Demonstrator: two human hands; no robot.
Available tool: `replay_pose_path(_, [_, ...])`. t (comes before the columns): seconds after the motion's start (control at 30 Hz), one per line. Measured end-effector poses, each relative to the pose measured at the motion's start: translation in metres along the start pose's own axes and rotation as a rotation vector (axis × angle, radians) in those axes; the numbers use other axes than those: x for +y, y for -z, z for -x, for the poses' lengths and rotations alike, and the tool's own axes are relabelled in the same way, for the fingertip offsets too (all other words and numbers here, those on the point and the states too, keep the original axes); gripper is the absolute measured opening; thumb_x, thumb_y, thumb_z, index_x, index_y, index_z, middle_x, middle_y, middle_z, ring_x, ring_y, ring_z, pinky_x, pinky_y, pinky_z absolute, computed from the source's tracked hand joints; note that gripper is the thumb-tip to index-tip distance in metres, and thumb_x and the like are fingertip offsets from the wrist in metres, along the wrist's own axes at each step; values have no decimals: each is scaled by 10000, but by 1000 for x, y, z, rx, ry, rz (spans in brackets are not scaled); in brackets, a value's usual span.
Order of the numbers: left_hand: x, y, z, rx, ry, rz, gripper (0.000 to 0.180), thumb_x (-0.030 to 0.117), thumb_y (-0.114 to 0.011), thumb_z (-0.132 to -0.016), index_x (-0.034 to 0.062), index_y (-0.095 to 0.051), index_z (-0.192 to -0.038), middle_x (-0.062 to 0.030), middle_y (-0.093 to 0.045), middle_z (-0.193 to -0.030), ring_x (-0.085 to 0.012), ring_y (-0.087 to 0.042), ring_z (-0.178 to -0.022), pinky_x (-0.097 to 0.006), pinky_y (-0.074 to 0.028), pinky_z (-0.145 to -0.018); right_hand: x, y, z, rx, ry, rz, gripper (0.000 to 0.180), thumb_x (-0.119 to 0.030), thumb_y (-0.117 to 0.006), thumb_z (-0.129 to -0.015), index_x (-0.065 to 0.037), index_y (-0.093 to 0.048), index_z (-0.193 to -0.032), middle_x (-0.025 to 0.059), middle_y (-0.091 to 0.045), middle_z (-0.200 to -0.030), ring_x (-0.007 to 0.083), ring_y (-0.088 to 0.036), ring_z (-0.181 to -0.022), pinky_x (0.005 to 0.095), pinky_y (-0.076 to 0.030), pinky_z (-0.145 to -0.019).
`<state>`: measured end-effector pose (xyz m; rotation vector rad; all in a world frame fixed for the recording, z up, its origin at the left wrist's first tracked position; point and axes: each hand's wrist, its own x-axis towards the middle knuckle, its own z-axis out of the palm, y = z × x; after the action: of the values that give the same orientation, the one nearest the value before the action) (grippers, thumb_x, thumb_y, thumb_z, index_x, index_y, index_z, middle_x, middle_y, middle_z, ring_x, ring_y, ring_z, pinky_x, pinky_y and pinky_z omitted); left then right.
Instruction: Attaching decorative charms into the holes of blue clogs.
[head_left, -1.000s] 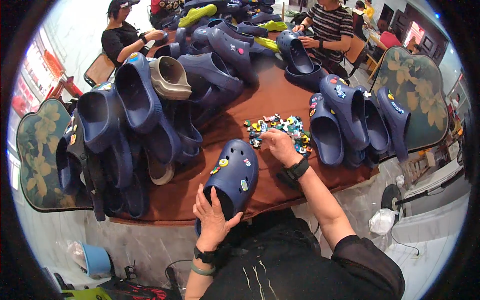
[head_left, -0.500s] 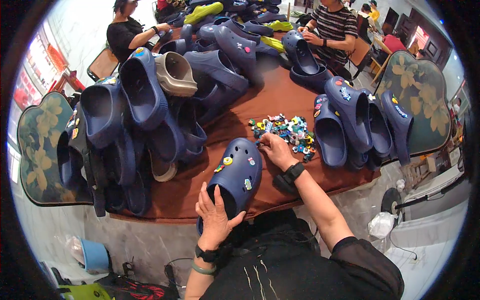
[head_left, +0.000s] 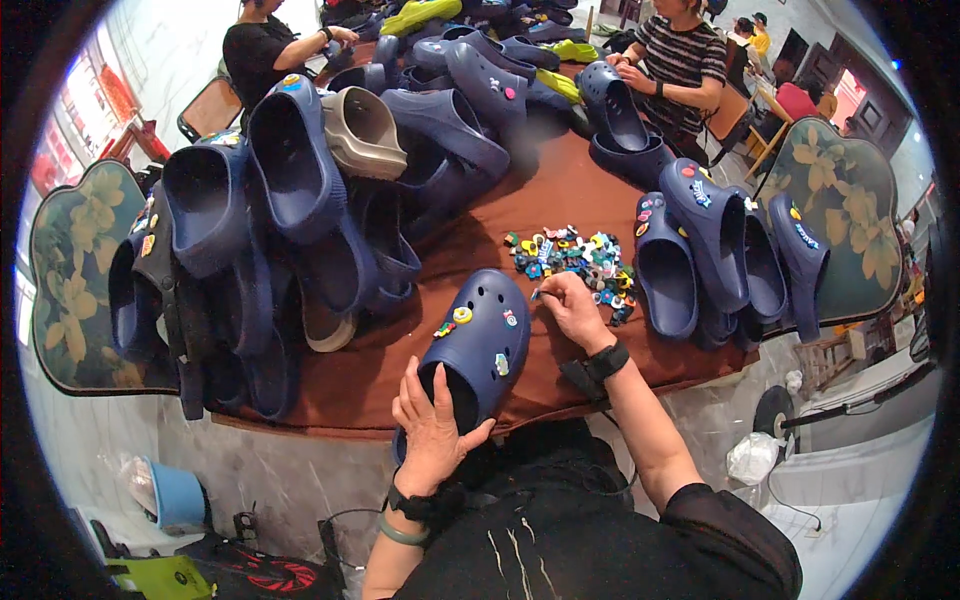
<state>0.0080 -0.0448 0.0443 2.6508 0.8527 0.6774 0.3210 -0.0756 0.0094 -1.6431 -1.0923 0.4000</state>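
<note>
The left hand (head_left: 428, 415) grips the navy clog (head_left: 478, 350) around its opening; ahead of those fingers several charms (head_left: 462, 315) are fitted, other holes (head_left: 484, 293) bare. The right hand (head_left: 575, 310) pinches a small piece (head_left: 537, 295), loose charms (head_left: 575, 258) heaped just beyond.

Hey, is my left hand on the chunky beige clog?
No, your left hand holds the dark blue, round-toed clog with toe holes.

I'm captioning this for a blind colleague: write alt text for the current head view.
A person's left hand holds a navy-blue clog with round holes and small colourful charms; the right hand pinches a small piece beside it. A heap of multicoloured charms lies on a brown cloth-covered table, with navy clogs at both sides and two people beyond.
</note>
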Motion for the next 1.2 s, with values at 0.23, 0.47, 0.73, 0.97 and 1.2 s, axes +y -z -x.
replay_pose_path(0.23, [1,1,-1,19,5,-11,1158,445,-803,-708,101,-57,-1524,-335,-104,-1514,-484,-224,-1353,-578,-243,-1012,-17,-2,3,-22,263,667,129,-99,-704,-801,-76,-639,-910,122,-558,-904,344,-518,-944,441,-462,-805])
replay_pose_path(0.47, [1,0,-1,27,-9,11,1159,459,-801,-709,105,-59,-1526,-336,-103,-1511,-483,-222,-1352,-579,-244,-1004,-16,11,10,13,76,273,208,-103,-700,-843,-38,-694,-1040,133,-698,-953,259,-671,-881,333,-520,-808])
replay_pose_path(0.73, [0,1,4,24,0,8,1144,485,-784,-724,104,-63,-1526,-337,-100,-1512,-481,-221,-1350,-592,-243,-996,-89,-12,-9,-153,78,23,145,-135,-686,-878,-6,-716,-938,65,-708,-921,166,-647,-901,304,-497,-813])
replay_pose_path(0.97, [0,-2,-7,12,9,25,1121,492,-780,-726,100,-94,-1522,-324,-107,-1516,-482,-227,-1342,-594,-246,-1005,-65,-55,-45,-259,-33,-229,231,-231,-724,-837,-29,-742,-947,142,-673,-1191,275,-532,-1232,377,-383,-1042])
replay_pose_path(1.2, [1,1,-3,-7,48,-16,1101,554,-752,-718,68,-153,-1504,-331,-154,-1502,-483,-249,-1317,-604,-253,-999,-61,-53,-47,-477,-155,-351,155,-189,-665,-912,-36,-676,-937,-24,-636,-901,68,-576,-850,233,-478,-758])
